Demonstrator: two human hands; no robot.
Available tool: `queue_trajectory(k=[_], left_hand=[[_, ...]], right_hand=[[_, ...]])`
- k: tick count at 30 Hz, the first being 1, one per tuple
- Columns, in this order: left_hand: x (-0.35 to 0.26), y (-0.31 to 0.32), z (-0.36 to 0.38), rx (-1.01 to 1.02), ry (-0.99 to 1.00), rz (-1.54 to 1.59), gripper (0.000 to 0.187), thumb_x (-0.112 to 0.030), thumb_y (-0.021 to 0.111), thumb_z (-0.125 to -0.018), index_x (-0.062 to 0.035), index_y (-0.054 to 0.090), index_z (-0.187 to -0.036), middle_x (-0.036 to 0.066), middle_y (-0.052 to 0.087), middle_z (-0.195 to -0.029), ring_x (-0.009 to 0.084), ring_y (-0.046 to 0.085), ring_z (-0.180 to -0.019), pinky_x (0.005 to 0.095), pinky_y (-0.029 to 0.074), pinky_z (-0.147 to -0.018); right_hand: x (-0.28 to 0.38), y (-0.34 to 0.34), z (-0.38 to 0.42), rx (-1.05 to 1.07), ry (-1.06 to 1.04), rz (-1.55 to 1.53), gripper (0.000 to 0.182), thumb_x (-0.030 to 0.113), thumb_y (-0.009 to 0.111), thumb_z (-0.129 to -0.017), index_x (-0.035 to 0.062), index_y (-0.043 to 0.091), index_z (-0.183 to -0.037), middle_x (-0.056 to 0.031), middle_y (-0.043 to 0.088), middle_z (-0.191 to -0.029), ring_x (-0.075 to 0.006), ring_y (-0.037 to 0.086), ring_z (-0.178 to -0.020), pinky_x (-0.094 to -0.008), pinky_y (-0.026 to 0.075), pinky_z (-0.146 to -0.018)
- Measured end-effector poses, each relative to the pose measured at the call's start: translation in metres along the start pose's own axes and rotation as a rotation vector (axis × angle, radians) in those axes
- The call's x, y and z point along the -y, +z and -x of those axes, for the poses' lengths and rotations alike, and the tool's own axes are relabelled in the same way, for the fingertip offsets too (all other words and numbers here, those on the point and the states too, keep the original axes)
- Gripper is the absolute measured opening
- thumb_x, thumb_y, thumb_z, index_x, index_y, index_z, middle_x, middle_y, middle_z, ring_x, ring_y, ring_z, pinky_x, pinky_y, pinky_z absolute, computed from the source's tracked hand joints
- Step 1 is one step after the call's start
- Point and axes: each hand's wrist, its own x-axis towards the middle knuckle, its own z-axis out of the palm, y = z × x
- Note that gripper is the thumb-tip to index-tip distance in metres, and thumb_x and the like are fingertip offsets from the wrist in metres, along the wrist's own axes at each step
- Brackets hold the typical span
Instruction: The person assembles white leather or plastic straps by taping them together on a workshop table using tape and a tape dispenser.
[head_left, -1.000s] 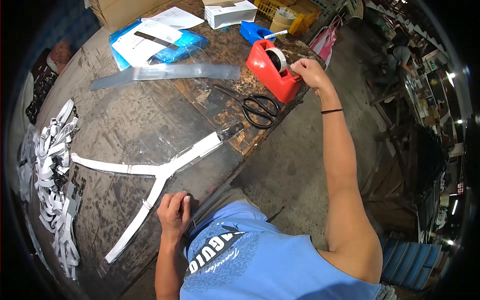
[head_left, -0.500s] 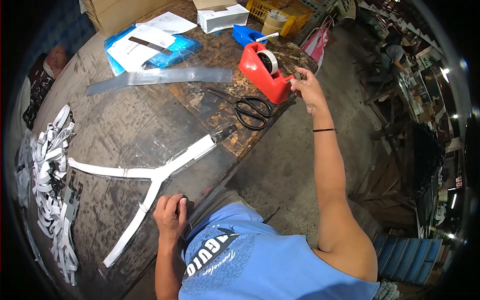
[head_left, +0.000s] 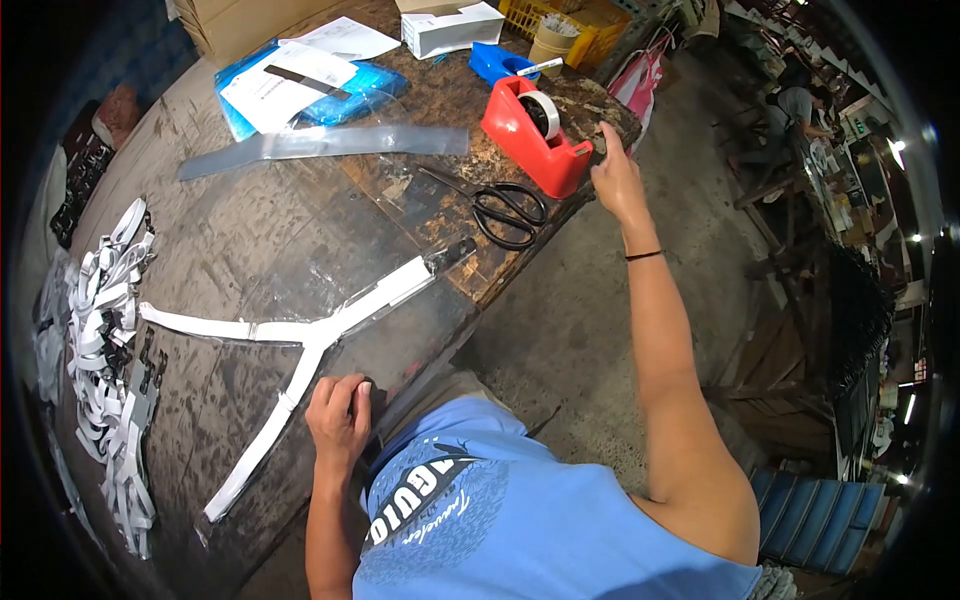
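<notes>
My right hand (head_left: pixel 619 184) is just off the front end of a red tape dispenser (head_left: pixel 540 150), which carries a roll of tape (head_left: pixel 541 115). Its thumb and fingers are pinched with the index finger pointing up; anything between them is too small to make out. Curled at the near table edge, my left hand (head_left: pixel 340 415) holds nothing that I can see. Beside it lies a white Y-shaped strap (head_left: pixel 318 331) in clear plastic, flat on the table. Black-handled scissors (head_left: pixel 508 215) rest between the strap and the dispenser.
A heap of white straps (head_left: pixel 105 350) lies on the left. Across the table are a clear plastic strip (head_left: pixel 330 145), papers (head_left: pixel 290 90) on blue packets, a white box (head_left: pixel 450 30) and a blue tape dispenser (head_left: pixel 495 62). Another person (head_left: pixel 797 110) is at the far right.
My right hand has drawn slightly away from the dispenser's front end, toward the right, and its index finger now points up. My left hand stays curled at the table edge.
</notes>
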Motion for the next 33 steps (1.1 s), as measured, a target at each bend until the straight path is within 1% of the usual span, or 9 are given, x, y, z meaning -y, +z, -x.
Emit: queue_trajectory(k=[3, 5, 8, 15, 20, 22, 25, 30, 33], left_hand=[[-0.001, -0.001, 0.003, 0.021, -0.091, 0.048, 0.007, -0.006, 0.069, -0.084, -0.0032, 0.068, -0.091, 0.01, 0.059, -0.077, 0.0227, 0.056, -0.064, 0.033, 0.045, -0.059], [-0.003, 0.001, 0.001, 0.014, -0.16, 0.114, 0.007, -0.007, 0.068, -0.085, -0.003, 0.068, -0.091, 0.009, 0.059, -0.076, 0.0208, 0.056, -0.065, 0.0316, 0.045, -0.058], [-0.013, 0.004, -0.013, 0.029, -0.243, 0.349, 0.011, -0.01, 0.064, -0.089, -0.0024, 0.069, -0.096, 0.006, 0.058, -0.081, 0.0137, 0.054, -0.07, 0.0271, 0.043, -0.061], [-0.043, 0.014, -0.034, 0.109, -0.392, 0.843, 0.015, -0.01, 0.061, -0.095, 0.0005, 0.065, -0.105, 0.003, 0.053, -0.099, 0.008, 0.054, -0.082, 0.0227, 0.044, -0.072], [-0.035, 0.012, -0.024, -0.011, -0.397, 0.792, 0.01, -0.012, 0.062, -0.095, -0.0012, 0.062, -0.096, 0.001, 0.053, -0.096, 0.0053, 0.052, -0.076, 0.0209, 0.043, -0.066], [-0.031, 0.015, -0.022, -0.077, -0.403, 0.762, 0.011, -0.012, 0.062, -0.095, -0.0018, 0.061, -0.094, 0.0, 0.054, -0.093, 0.0047, 0.051, -0.074, 0.0206, 0.043, -0.065], [-0.028, 0.016, -0.02, -0.173, -0.503, 0.922, 0.012, -0.015, 0.061, -0.096, -0.0028, 0.061, -0.097, -0.001, 0.055, -0.088, 0.0051, 0.05, -0.072, 0.0204, 0.043, -0.064], [-0.034, 0.008, -0.013, -0.107, -0.493, 0.889, 0.015, -0.015, 0.061, -0.095, -0.0026, 0.063, -0.103, 0.001, 0.059, -0.09, 0.0075, 0.053, -0.074, 0.0215, 0.045, -0.064], [-0.035, -0.01, -0.014, -0.075, -0.29, 0.519, 0.021, -0.011, 0.063, -0.092, -0.0033, 0.065, -0.111, 0.005, 0.061, -0.096, 0.0119, 0.056, -0.077, 0.0241, 0.047, -0.065]], right_hand=[[-0.009, 0.004, 0.013, -0.001, 0.026, 0.194, 0.069, 0.008, 0.061, -0.09, 0.0014, 0.027, -0.15, -0.0005, 0.057, -0.075, -0.0138, 0.059, -0.076, -0.0305, 0.048, -0.077], [0.016, 0.009, 0.05, 0.144, -0.037, -0.629, 0.068, 0.006, 0.054, -0.09, 0.0028, 0.025, -0.151, -0.004, 0.06, -0.079, -0.0127, 0.061, -0.081, -0.0325, 0.048, -0.083], [0.088, 0.031, 0.106, 0.448, -0.094, -0.892, 0.067, 0.006, 0.05, -0.092, 0.0038, 0.023, -0.152, -0.0039, 0.06, -0.081, -0.0115, 0.059, -0.083, -0.0297, 0.046, -0.086], [0.173, 0.075, 0.167, 0.845, -0.272, -0.877, 0.065, 0.005, 0.046, -0.093, 0.0052, 0.022, -0.153, -0.0055, 0.062, -0.085, -0.0132, 0.058, -0.08, -0.0287, 0.046, -0.082], [0.189, 0.083, 0.174, 0.859, -0.238, -0.782, 0.062, 0.005, 0.048, -0.092, 0.0053, 0.029, -0.151, -0.0105, 0.065, -0.096, -0.0161, 0.061, -0.081, -0.0305, 0.049, -0.08], [0.193, 0.09, 0.177, 0.56, -0.179, -0.697, 0.055, 0.008, 0.056, -0.092, 0.0043, 0.041, -0.144, -0.0125, 0.064, -0.107, -0.0154, 0.062, -0.084, -0.0295, 0.05, -0.081], [0.181, 0.102, 0.179, 0.662, -0.121, -0.8, 0.048, 0.011, 0.064, -0.09, 0.0037, 0.05, -0.135, -0.0114, 0.062, -0.112, -0.013, 0.061, -0.085, -0.0276, 0.05, -0.081], [0.186, 0.113, 0.191, 0.871, 0.146, -1.03, 0.015, 0.013, 0.071, -0.087, 0.0016, 0.066, -0.095, -0.0026, 0.065, -0.09, -0.009, 0.057, -0.082, -0.0252, 0.047, -0.073], [0.182, 0.121, 0.191, 0.684, -0.019, -0.85, 0.014, 0.012, 0.07, -0.087, 0.001, 0.065, -0.094, -0.0022, 0.064, -0.083, -0.0106, 0.056, -0.074, -0.0256, 0.047, -0.071]])
